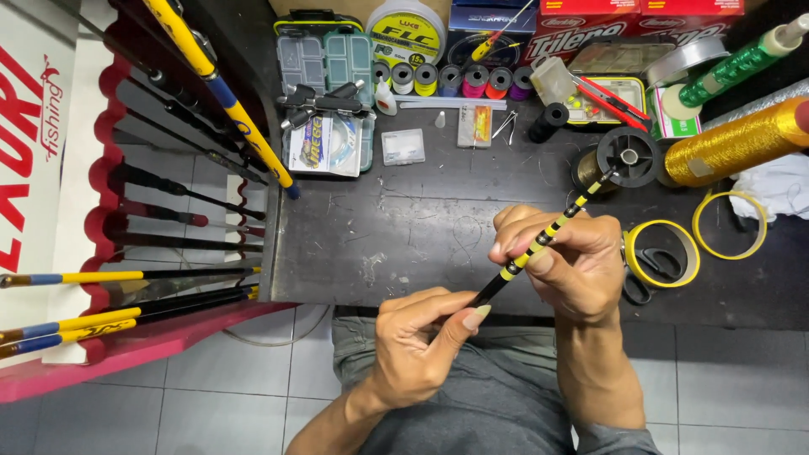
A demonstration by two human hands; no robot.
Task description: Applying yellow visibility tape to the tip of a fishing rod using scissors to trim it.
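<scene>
Both hands hold a thin black rod [539,242] with yellow bands, slanted above the front edge of a dark bench [421,227], over the person's lap. The left hand [417,341] pinches the lower black end between thumb and fingers, closed tight on it; the right hand [560,257] is wrapped round the banded middle, fingertips pressed on a yellow band, also closed on the rod. The rod's tip points up toward a black spool [630,157], and seems to touch or lie just in front of it; I cannot tell which. By my reading, the step in hand is close work on the bands, turning or checking the rod between the fingers. Whatever move follows would call for a steady left pinch while the right fingers shift along the shaft, with the thin tip kept free of the spool. Near the right hand lie two yellow tape rings [664,253], one with black scissors [649,270] inside it, and a big cone of gold thread [737,139] farther back. At the back stand small thread spools [451,80], a clear tackle box [324,59] and a red cutter [607,99]. To the left, a red rack [109,219] holds more rods, well apart. The crowded right side of the bench leaves little room to swing the tip.
</scene>
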